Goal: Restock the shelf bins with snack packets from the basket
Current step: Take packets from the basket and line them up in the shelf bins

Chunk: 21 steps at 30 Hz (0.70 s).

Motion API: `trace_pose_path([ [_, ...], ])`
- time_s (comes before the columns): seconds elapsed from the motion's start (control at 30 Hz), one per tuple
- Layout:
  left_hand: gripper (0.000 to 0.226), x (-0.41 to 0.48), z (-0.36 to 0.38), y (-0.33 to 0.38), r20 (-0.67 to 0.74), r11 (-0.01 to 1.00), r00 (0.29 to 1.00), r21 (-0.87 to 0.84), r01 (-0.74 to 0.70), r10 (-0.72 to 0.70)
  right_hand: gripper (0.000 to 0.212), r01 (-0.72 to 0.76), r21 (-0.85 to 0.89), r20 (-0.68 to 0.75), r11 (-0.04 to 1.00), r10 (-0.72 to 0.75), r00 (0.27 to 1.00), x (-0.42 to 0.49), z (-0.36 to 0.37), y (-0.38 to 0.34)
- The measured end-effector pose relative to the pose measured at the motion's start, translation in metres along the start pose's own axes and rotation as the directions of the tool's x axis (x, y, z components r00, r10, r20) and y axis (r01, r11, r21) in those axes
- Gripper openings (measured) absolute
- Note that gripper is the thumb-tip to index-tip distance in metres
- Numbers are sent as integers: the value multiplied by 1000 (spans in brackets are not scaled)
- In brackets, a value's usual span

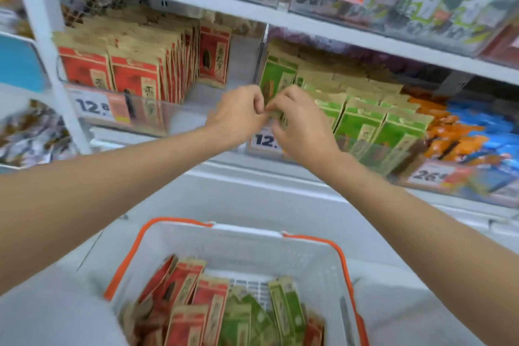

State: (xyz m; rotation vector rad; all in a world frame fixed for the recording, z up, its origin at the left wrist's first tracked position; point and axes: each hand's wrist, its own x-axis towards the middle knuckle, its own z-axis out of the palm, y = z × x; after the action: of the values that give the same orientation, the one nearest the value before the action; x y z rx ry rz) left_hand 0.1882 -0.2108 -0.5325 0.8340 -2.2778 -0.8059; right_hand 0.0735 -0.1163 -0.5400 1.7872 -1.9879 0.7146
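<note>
Both hands meet at the left front corner of the green bin (351, 146). My left hand (238, 114) and right hand (299, 123) each curl their fingertips in, pinching one green packet (277, 114) between them. I judge I am seating it in the front row. To do it well, I keep it upright and facing forward, slide its bottom edge down behind the bin's clear front, and square it against the packets to its right. The basket (252, 253), below and in front of the green bin, holds more packets.
</note>
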Motion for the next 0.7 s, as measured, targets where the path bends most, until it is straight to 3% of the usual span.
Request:
trace_pose_path([
  [0.1, 23, -43, 22, -15, 176, 994, 978, 19, 111, -112, 23, -116, 72, 212, 991, 99, 972, -48, 18, -9],
  [0.2, 19, -85, 47, -50, 318, 972, 920, 138, 192, -227, 24, -196, 101, 435, 975, 134, 890, -100, 41, -12],
  [0.27, 7, -110, 59, -77, 480, 952, 826, 220, 214, -296, 23, -251, 63, 617, 966, 159, 771, -138, 60, -4],
  [0.3, 4, -120, 64, -88, 560, 938, 764, 301, 172, -320, 24, -266, 8, 713, 964, 181, 678, -158, 72, 1],
  [0.37, 19, -134, 75, -101, 702, 888, 616, 459, -7, -358, 27, -268, -132, 855, 954, 246, 457, -198, 93, 15],
  [0.43, 30, -145, 87, -104, 783, 853, 481, 506, -124, -395, 30, -291, -234, 903, 928, 318, 288, -236, 110, 29],
  [0.57, 39, -156, 102, -112, 830, 778, 359, 540, -321, -428, 26, -385, -380, 899, 841, 433, 60, -316, 145, 53],
  [0.63, 41, -160, 104, -113, 826, 739, 339, 557, -379, -449, 28, -428, -428, 876, 796, 482, 21, -349, 162, 56],
  [0.7, 42, -160, 107, -114, 826, 728, 328, 561, -395, -458, 42, -405, -459, 855, 791, 517, 42, -373, 180, 50],
])
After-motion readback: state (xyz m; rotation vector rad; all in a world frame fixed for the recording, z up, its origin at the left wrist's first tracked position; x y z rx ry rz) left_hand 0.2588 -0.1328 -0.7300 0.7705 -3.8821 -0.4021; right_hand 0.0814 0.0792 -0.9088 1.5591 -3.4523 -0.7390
